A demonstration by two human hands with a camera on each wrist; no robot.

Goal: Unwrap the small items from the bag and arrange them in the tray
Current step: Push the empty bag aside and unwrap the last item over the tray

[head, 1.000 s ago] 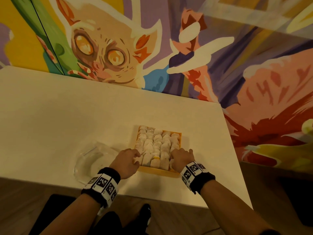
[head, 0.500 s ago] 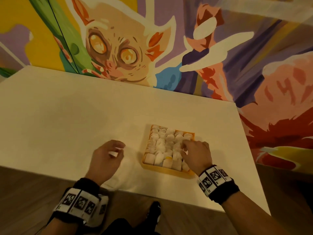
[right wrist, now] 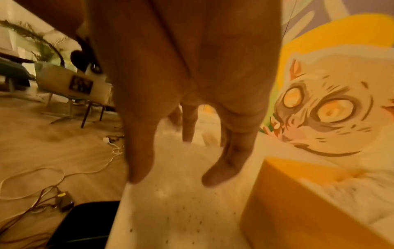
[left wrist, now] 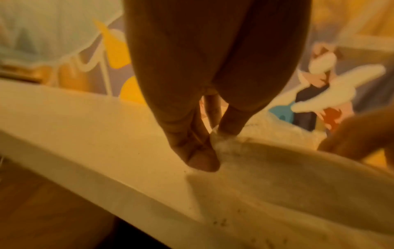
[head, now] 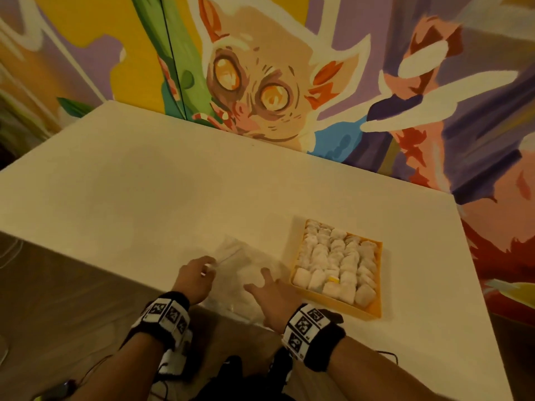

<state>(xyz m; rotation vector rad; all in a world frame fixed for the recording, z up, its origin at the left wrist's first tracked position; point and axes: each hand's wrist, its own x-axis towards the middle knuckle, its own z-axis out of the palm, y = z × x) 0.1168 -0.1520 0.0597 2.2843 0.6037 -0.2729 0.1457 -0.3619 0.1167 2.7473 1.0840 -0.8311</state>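
An orange tray (head: pixel 367 312) stands near the table's front edge, packed with rows of white powdery pieces (head: pixel 333 256). Left of it lies a crumpled clear plastic bag (head: pixel 240 264), which looks empty. My left hand (head: pixel 210 269) pinches the bag's left edge between thumb and finger; the left wrist view shows this pinch (left wrist: pixel 213 143) on the film. My right hand (head: pixel 260 280) hovers with spread, straight fingers over the bag's right part, just left of the tray. From the right wrist, the right hand (right wrist: pixel 177 176) holds nothing, with the bag (right wrist: pixel 181 210) below and the tray's wall (right wrist: pixel 287 202) beside it.
The white table (head: pixel 144 183) stands against a painted mural wall (head: pixel 260 82). Its front edge runs right under my wrists. On the wooden floor to the left lie cables (right wrist: pixel 42 176) and a black object (right wrist: pixel 85 224).
Both hands left the tray's near edge. The left went to the bag first and now pinches its edge; the right followed leftward and spread over the bag.
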